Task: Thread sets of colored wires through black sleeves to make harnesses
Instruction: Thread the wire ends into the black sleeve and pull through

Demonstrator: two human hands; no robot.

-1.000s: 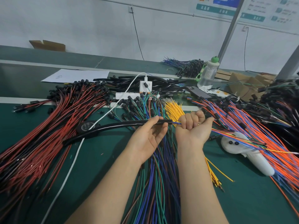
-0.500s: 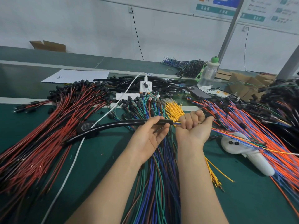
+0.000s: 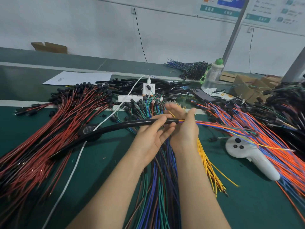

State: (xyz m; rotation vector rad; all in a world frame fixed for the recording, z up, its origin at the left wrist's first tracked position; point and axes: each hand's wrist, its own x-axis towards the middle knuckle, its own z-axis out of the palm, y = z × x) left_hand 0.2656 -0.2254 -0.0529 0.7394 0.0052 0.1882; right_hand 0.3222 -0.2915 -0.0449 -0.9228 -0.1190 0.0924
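My left hand (image 3: 153, 139) pinches a long black sleeve (image 3: 115, 128) near its right end, thumb on top and fingers below. The sleeve curves away to the left over the green table (image 3: 102, 162). A set of colored wires (image 3: 222, 127) (orange, blue, yellow, green) comes out of the sleeve's mouth and runs right. My right hand (image 3: 184, 131) is just right of the sleeve's mouth, palm toward me, its fingers spread upward and blurred. The wires pass across its palm side; no finger curls round them.
A pile of red and black wires (image 3: 57, 129) lies at the left. Mixed wires (image 3: 158, 187) and yellow wires (image 3: 208, 166) lie under my arms, orange and blue ones (image 3: 272, 146) at the right. Also here are a white controller (image 3: 247, 156), a white cable (image 3: 74, 166), loose sleeves (image 3: 132, 86) and a bottle (image 3: 212, 76).
My right hand, a fist gripping the wires before, has opened with its fingers swung up. The left hand still holds the sleeve end, which sits slightly higher.
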